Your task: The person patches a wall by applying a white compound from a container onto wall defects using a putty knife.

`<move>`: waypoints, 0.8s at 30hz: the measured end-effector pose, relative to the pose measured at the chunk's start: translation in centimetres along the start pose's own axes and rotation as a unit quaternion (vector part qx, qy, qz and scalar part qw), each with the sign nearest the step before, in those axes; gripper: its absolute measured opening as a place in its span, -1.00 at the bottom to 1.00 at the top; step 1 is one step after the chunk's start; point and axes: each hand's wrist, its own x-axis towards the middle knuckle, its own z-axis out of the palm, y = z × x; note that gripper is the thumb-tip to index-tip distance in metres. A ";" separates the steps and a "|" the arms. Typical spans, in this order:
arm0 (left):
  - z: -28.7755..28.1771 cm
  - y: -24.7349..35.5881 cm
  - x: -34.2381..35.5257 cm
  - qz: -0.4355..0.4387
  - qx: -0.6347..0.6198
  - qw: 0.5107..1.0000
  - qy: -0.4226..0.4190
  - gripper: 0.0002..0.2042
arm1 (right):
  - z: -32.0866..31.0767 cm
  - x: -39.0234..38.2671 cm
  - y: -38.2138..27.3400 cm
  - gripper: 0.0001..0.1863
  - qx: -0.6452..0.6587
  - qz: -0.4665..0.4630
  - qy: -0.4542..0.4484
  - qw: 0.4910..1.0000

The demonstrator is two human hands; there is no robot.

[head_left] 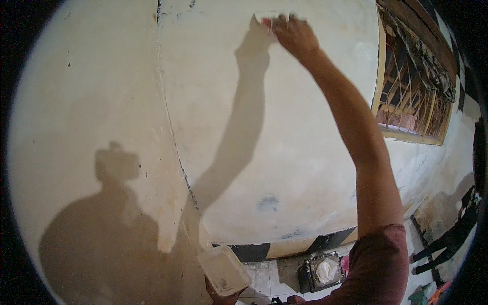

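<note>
High on the cream wall [315, 112], my right arm is stretched up and my right hand [297, 35] is closed around a flat scraper [266, 23] with a red part. The scraper is against the wall or very close to it; my fingers cover much of it. Low in the view, my left hand [223, 299] grips a pale rectangular plastic container [224, 269] from below. Only part of that hand shows beneath the container. What is inside the container cannot be made out clearly.
A long crack [170, 127] runs down the wall to the left. A barred window [414, 96] is at upper right. On the tiled floor stands a dark box [305, 277] with a white bag [326, 269] on top. Someone's dark-clothed legs [447, 239] show at far right.
</note>
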 end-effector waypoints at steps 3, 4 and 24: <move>0.0 0.0 -0.2 -0.001 0.005 1.000 0.003 -0.26 | -0.2 -9.0 -6.0 -0.46 -0.031 -0.034 0.138 0.989; -0.1 0.0 -0.3 -0.003 0.003 1.000 0.002 -0.27 | -1.2 -12.7 -8.0 -0.41 0.068 -0.035 0.055 0.996; -1.8 -0.3 0.6 -0.006 0.059 0.998 0.005 -0.30 | 1.5 -12.9 0.3 -0.63 -0.054 0.003 -0.035 0.998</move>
